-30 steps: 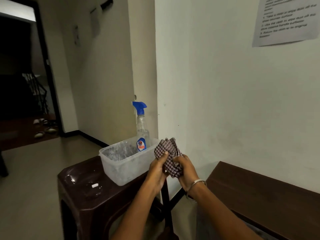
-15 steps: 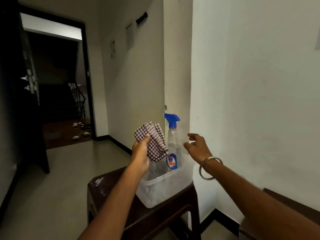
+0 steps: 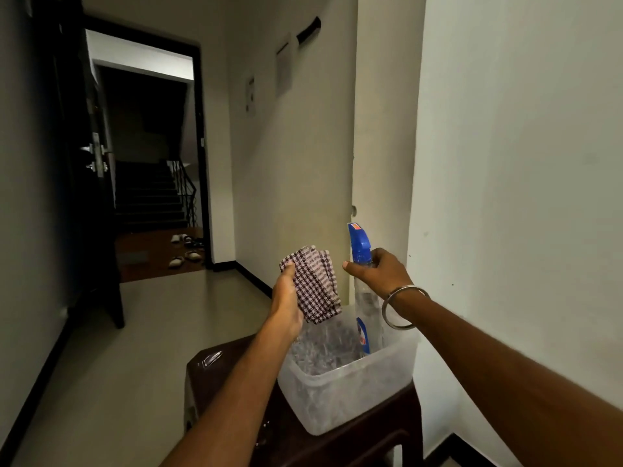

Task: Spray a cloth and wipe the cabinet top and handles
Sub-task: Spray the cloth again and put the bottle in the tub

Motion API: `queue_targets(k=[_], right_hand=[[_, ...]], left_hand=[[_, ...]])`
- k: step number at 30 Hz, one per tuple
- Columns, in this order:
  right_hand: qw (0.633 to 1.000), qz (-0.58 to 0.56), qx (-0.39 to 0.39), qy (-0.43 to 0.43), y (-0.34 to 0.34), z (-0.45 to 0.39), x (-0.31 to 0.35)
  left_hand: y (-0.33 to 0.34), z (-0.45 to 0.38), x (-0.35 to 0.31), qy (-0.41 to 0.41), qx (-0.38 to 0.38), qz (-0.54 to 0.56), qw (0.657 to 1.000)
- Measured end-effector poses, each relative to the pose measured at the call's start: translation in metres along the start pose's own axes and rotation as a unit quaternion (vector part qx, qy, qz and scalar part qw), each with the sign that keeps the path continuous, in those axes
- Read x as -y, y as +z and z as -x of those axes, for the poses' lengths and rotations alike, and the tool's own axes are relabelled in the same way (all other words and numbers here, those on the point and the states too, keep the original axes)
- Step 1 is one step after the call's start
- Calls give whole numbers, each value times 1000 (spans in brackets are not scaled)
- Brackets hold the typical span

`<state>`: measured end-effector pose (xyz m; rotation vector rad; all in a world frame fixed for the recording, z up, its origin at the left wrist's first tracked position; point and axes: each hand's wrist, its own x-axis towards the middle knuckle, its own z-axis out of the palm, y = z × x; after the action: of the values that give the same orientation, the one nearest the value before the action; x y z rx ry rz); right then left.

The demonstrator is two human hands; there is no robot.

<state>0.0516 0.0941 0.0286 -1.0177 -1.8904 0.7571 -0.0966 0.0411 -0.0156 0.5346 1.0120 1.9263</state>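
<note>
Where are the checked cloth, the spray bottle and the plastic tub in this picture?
checked cloth (image 3: 315, 284): head view, middle of the folded fabric.
spray bottle (image 3: 359, 242): head view, its blue trigger head.
plastic tub (image 3: 340, 396): head view, its near front wall.

A folded red-and-white checked cloth (image 3: 315, 284) is held upright above the near-left part of a translucent plastic tub (image 3: 337, 396), just left of a clear, blue-nozzled spray bottle (image 3: 362, 291) standing upright in that tub's far-right corner.
</note>
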Motion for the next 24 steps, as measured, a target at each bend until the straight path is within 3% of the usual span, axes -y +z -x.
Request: queue_targets(k=[10, 13, 15, 20, 24], right_hand=[[990, -94, -2, -105, 16, 19, 3], [985, -117, -76, -102, 12, 21, 13], [977, -145, -111, -108, 1, 23, 28], [959, -170, -117, -196, -36, 34, 87], [956, -164, -114, -216, -62, 48, 121]], left_hand=[[-4, 14, -3, -6, -3, -15, 1000], [-5, 18, -10, -7, -7, -21, 1000], [-6, 19, -15, -5, -11, -20, 1000], [-5, 28, -31, 4, -11, 3, 1000], [1, 41, -44, 10, 5, 16, 1000]])
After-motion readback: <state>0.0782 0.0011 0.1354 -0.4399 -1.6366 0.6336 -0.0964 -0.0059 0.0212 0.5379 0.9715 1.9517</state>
